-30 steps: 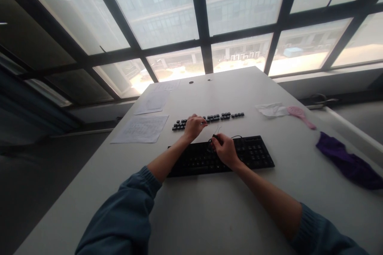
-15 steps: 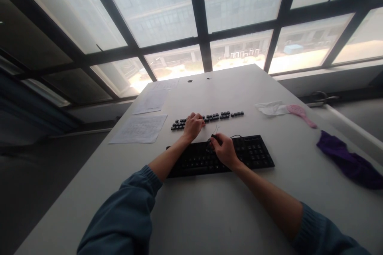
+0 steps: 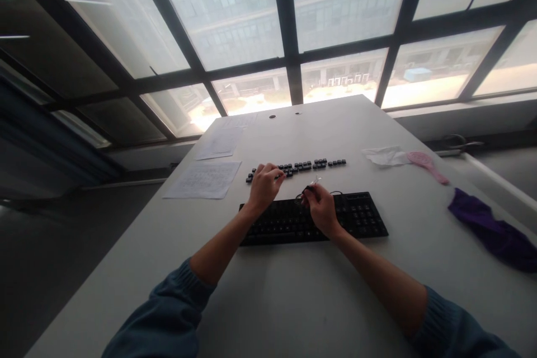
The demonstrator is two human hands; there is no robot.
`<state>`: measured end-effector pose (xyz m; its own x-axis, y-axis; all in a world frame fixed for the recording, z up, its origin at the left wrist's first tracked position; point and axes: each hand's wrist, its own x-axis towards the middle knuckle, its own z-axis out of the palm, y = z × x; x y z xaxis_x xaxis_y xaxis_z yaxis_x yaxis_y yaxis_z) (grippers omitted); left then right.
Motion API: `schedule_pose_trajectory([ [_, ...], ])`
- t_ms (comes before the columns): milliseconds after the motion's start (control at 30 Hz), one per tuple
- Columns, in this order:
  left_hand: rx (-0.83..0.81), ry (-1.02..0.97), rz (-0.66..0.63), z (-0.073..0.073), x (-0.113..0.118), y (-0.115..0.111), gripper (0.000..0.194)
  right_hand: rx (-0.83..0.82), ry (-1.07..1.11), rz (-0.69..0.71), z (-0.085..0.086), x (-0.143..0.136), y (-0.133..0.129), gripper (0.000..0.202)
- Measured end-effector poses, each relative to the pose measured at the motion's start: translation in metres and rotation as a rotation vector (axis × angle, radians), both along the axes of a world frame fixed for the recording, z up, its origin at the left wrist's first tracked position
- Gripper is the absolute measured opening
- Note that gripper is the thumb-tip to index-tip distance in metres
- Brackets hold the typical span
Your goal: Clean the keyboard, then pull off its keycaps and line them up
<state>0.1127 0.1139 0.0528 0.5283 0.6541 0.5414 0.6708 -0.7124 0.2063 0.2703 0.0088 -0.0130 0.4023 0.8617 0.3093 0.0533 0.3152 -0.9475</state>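
Observation:
A black keyboard [image 3: 285,225] lies flat on the white table, partly covered by my forearms and right hand. Beyond it, loose black keycaps [image 3: 302,166] sit in rows. My left hand [image 3: 265,185] is over the left part of these rows, thumb and fingertips brought together in a pinch; whatever is between them is too small to make out. Above the keyboard's back edge, my right hand [image 3: 322,208] is closed on a small wire keycap puller [image 3: 310,187], its black handle in the fingers and its thin wires pointing up and away. A cable loops near that hand.
Sheets of paper [image 3: 203,180] lie on the left of the table. To the right are a crumpled white tissue or bag [image 3: 385,156], a pink round-headed item with a handle [image 3: 425,165] and a purple cloth [image 3: 489,226]. Windows stand behind the table's far edge.
My left hand has drawn slightly back from the keycaps toward the keyboard. My right hand still holds the keycap puller, now turned a little. The view has shifted slightly.

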Motion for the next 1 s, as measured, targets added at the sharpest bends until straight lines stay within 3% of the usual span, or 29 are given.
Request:
schedule_pose_trajectory([
  [167,-0.118,-0.012,-0.066,-0.010,-0.008,-0.051,0.013,0.040,-0.109,-0.002,0.011,0.006,-0.007,0.017],
  [300,-0.205,-0.034,-0.085,-0.029,-0.010,-0.070,0.012,0.020,-0.249,0.035,0.012,0.013,-0.015,0.016],
  [467,-0.260,-0.078,-0.097,-0.048,-0.012,-0.071,0.013,-0.009,-0.404,0.106,0.006,0.013,-0.017,0.015],
  [667,-0.280,-0.103,-0.093,-0.054,-0.014,-0.071,0.011,0.010,-0.510,0.140,0.004,0.011,-0.014,0.016],
  [867,-0.302,-0.108,-0.095,-0.050,-0.013,-0.073,0.012,0.090,-0.587,0.204,0.002,0.010,-0.016,0.015],
  [1000,-0.383,-0.023,-0.234,-0.036,-0.009,-0.065,0.013,0.091,-0.548,0.138,0.000,0.010,-0.017,0.012],
])
